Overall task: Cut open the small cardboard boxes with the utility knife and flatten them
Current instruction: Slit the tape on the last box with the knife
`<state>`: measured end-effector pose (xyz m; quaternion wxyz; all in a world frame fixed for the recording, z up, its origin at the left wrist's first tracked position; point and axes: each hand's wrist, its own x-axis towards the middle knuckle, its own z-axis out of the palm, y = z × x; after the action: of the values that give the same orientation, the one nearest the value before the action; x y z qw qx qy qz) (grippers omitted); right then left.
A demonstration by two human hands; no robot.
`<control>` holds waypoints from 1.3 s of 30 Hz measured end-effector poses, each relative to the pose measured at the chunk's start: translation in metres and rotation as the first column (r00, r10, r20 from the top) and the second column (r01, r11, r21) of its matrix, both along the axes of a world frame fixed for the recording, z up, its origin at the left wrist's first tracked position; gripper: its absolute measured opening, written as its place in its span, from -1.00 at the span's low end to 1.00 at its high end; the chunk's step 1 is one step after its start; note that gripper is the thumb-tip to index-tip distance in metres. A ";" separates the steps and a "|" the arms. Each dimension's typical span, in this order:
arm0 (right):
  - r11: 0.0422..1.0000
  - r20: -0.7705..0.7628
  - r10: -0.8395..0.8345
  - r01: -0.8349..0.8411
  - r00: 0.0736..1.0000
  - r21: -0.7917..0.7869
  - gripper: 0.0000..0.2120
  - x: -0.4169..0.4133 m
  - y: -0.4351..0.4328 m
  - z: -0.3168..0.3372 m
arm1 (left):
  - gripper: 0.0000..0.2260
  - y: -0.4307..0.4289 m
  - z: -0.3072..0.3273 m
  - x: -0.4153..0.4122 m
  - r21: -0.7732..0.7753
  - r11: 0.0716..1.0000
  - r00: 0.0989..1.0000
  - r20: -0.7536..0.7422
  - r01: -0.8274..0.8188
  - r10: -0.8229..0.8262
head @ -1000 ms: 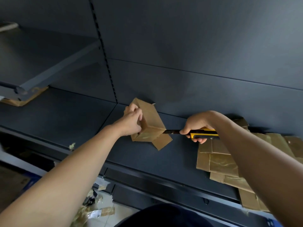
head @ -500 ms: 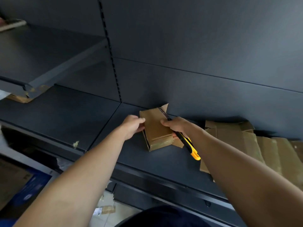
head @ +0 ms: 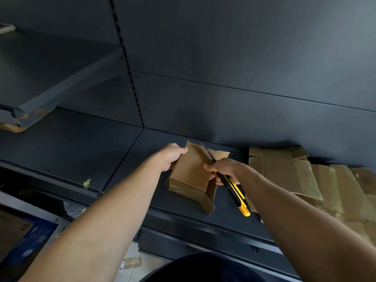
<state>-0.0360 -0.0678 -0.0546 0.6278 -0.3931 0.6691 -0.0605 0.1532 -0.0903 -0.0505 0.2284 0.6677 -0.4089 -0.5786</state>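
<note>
Change: small box (head: 190, 174) now lies flat on the shelf (head: 122, 159), close to its back edge and just left of the flattened pile (head: 284, 174). A second ago it was held tilted clear of the shelf, with the knife coming in level from the right. Left hand (head: 171, 157): grip wrapped on the box's far left corner, steadying it. Right hand (head: 225, 169): grip closed round the utility knife (head: 234, 190), blade tip at the box's far right edge, yellow handle trailing toward the shelf's front edge. Near end of the box gapes open. Judgement: cutting has shifted to the top right seam; flattening not yet begun.
</note>
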 end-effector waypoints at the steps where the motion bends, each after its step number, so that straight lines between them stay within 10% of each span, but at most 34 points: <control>1: 1.000 0.009 -0.004 0.004 1.000 0.004 -0.74 -0.002 0.001 0.001 | -0.84 -0.001 0.000 -0.001 0.006 1.000 1.000 -0.011 0.006 -0.006; 10: 0.990 0.030 0.128 -0.126 0.991 -0.056 -0.65 0.000 -0.004 0.014 | -0.36 -0.008 0.017 0.007 0.007 0.996 0.996 -0.024 -0.089 0.089; 22: 0.939 -0.165 0.007 -0.063 0.986 -0.337 -0.39 -0.021 -0.022 0.063 | -0.70 -0.005 0.070 0.002 -0.182 0.941 0.954 0.146 0.284 -0.260; 28: 0.835 -0.263 0.124 -0.244 0.957 -0.493 -0.54 -0.026 -0.028 0.071 | -0.82 0.003 0.085 -0.006 -0.213 0.777 0.719 0.574 0.593 -0.391; 39: 0.676 -0.619 0.316 -0.629 0.719 -0.385 -0.60 -0.031 -0.018 0.066 | -0.89 0.011 0.060 0.002 -0.171 0.676 0.583 0.679 0.717 -0.446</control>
<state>-0.0669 -0.0860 0.0110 0.2748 -0.7288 0.6269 0.0183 0.1553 -0.0793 0.0096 0.0224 0.5659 -0.7751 -0.2801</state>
